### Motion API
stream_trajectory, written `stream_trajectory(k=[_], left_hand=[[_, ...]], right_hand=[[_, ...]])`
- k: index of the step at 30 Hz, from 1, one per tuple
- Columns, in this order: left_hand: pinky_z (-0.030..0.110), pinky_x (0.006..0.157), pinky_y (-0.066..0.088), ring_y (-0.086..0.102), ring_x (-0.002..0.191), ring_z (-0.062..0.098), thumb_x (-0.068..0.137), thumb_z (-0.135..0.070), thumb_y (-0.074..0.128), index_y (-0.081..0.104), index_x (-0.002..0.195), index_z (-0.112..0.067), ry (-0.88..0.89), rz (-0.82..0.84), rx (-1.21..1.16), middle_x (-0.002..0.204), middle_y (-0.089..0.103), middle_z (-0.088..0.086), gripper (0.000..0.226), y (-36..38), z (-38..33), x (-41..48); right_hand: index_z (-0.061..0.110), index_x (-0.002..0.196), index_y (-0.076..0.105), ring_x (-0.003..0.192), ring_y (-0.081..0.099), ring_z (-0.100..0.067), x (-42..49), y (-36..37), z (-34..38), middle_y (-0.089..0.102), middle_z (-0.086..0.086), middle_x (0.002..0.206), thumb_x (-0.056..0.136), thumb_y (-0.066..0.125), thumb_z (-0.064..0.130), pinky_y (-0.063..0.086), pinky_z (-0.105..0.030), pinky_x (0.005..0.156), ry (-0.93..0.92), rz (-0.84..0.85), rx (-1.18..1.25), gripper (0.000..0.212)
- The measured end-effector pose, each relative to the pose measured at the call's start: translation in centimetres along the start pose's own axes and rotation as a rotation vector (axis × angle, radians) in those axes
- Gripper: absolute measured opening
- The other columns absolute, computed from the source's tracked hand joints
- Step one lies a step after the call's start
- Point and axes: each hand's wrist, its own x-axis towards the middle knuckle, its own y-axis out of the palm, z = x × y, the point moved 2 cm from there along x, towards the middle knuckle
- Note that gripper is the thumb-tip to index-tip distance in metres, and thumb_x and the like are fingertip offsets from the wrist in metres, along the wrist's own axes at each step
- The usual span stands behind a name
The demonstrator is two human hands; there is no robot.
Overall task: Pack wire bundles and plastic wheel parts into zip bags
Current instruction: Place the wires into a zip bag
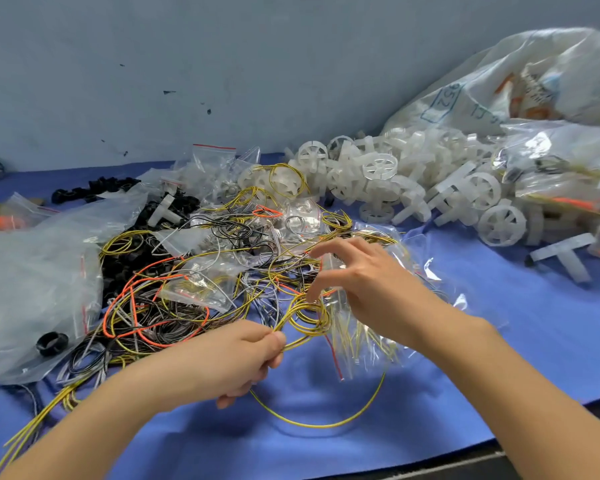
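Note:
My left hand (243, 362) pinches the ends of a coiled yellow wire bundle (307, 315) just above the blue table cover. My right hand (364, 282) hovers over the coil with fingers spread and curved, fingertips at the coil's top. A clear zip bag with a red seal line (357, 344) lies under my right hand, yellow wires showing through it. One loose yellow wire (326, 424) loops toward the table's near edge. A tangle of orange, black, grey and yellow wires (174, 306) lies to the left. White plastic wheel parts (430, 188) are heaped at the back right.
Large clear bags (32, 289) lie at the left, with black plastic rings (51, 342) beside them. Small empty zip bags (215, 164) sit at the back centre. A big white sack (534, 81) leans at the far right. The blue cover (534, 341) ends at the near edge.

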Motion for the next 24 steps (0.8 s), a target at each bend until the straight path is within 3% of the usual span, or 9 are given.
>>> stream_trajectory(k=[4, 6, 10, 12, 15, 17, 19, 22, 24], left_hand=[[0.018, 0.038, 0.030, 0.032, 0.036, 0.008, 0.103, -0.038, 0.037, 0.049, 0.073, -0.022, 0.013, -0.005, 0.035, 0.051, 0.037, -0.010, 0.036, 0.8, -0.3, 0.4], [0.021, 0.042, 0.030, 0.034, 0.039, 0.006, 0.102, -0.042, 0.037, 0.051, 0.071, -0.024, 0.052, -0.057, 0.147, 0.051, 0.040, -0.010, 0.038, 0.8, -0.9, 0.2], [0.021, 0.049, 0.035, 0.044, 0.050, 0.005, 0.102, -0.043, 0.031, 0.050, 0.077, -0.021, 0.188, -0.188, 0.581, 0.058, 0.047, -0.007, 0.038, -0.1, -4.5, 0.0], [0.032, 0.059, 0.040, 0.051, 0.067, 0.017, 0.101, -0.034, 0.030, 0.048, 0.082, -0.016, 0.288, -0.218, 0.845, 0.068, 0.048, -0.004, 0.032, -0.3, -6.8, 0.8], [0.034, 0.068, 0.029, 0.048, 0.093, 0.023, 0.089, -0.021, 0.043, 0.053, 0.084, -0.020, 0.524, -0.332, 1.301, 0.084, 0.048, 0.002, 0.011, -0.1, -9.3, 1.3], [0.038, 0.085, 0.041, 0.051, 0.113, 0.031, 0.076, -0.019, 0.050, 0.067, 0.087, -0.017, 0.702, -0.399, 1.563, 0.094, 0.063, 0.006, 0.020, -0.2, -9.9, 1.5], [0.044, 0.104, 0.042, 0.054, 0.118, 0.033, 0.075, -0.018, 0.045, 0.069, 0.094, -0.017, 0.859, -0.338, 1.609, 0.101, 0.068, 0.007, 0.031, -0.5, -10.0, 1.7], [0.034, 0.074, 0.049, 0.057, 0.085, 0.027, 0.090, -0.012, 0.040, 0.061, 0.098, -0.017, 0.695, -0.122, 1.416, 0.096, 0.065, 0.010, 0.023, -0.4, -10.0, 3.0], [0.028, 0.076, 0.039, 0.056, 0.099, 0.028, 0.098, -0.007, 0.038, 0.059, 0.116, -0.007, 0.443, 0.032, 1.246, 0.115, 0.061, 0.019, 0.028, 0.3, -9.7, 4.2]], right_hand=[[0.029, 0.080, 0.066, 0.121, 0.049, -0.027, 0.0, 0.0, -0.6, 0.056, 0.001, 0.133, 0.074, 0.069, 0.003, 0.038, -0.041, 0.093, 0.014, -0.006, -0.073, 0.028], [0.026, 0.075, 0.064, 0.115, 0.053, -0.028, 0.0, -0.3, -0.5, 0.059, 0.000, 0.127, 0.079, 0.062, 0.008, 0.042, -0.042, 0.090, 0.019, -0.047, -0.037, 0.019], [0.022, 0.074, 0.062, 0.103, 0.056, -0.029, 0.3, -1.1, 0.6, 0.060, -0.003, 0.123, 0.078, 0.035, 0.017, 0.046, -0.043, 0.083, 0.012, -0.166, 0.092, 0.027], [0.018, 0.075, 0.062, 0.100, 0.057, -0.029, 0.4, -1.3, 1.4, 0.058, -0.007, 0.125, 0.076, 0.036, 0.013, 0.047, -0.042, 0.082, 0.001, -0.255, 0.129, 0.027], [0.010, 0.077, 0.059, 0.095, 0.059, -0.028, 0.4, -1.5, 2.1, 0.057, -0.010, 0.122, 0.076, 0.042, 0.007, 0.047, -0.039, 0.080, 0.033, -0.383, 0.220, 0.018], [0.008, 0.076, 0.057, 0.091, 0.059, -0.028, 0.2, -1.8, 1.8, 0.057, -0.009, 0.118, 0.075, 0.047, 0.002, 0.048, -0.037, 0.075, 0.099, -0.487, 0.294, 0.012], [0.009, 0.075, 0.057, 0.088, 0.058, -0.028, 0.0, -2.1, 1.6, 0.057, -0.008, 0.114, 0.073, 0.048, 0.000, 0.049, -0.039, 0.071, 0.144, -0.567, 0.320, 0.013], [0.011, 0.074, 0.059, 0.087, 0.058, -0.028, 0.0, -2.0, 1.9, 0.058, -0.008, 0.112, 0.068, 0.052, -0.003, 0.048, -0.041, 0.072, 0.100, -0.569, 0.293, 0.017], [0.011, 0.071, 0.059, 0.085, 0.057, -0.028, 0.1, -1.5, 2.5, 0.060, -0.010, 0.110, 0.066, 0.053, -0.002, 0.047, -0.041, 0.074, 0.058, -0.548, 0.252, 0.015]])
